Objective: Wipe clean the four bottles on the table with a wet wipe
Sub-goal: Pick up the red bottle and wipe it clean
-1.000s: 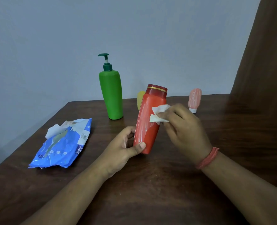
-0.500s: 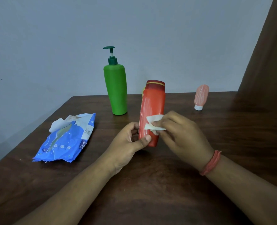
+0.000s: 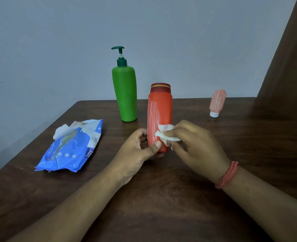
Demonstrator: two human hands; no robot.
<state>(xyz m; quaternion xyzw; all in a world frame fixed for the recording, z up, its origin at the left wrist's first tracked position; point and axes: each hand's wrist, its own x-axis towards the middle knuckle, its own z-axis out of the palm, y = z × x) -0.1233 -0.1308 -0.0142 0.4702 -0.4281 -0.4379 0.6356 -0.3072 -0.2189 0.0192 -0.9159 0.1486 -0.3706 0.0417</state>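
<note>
Wiping the red bottle, the right hand is pinching the wet wipe in its fingers while the left hand is gripping its base; the green pump bottle and pink tube are apparently waiting.

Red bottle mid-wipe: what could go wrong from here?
1. The left hand grips only the base of the red bottle; sideways pressure from the wet wipe in the right hand may tip it.
2. Wet streaks could make it slip.
3. A swing could hit the green pump bottle.
</note>
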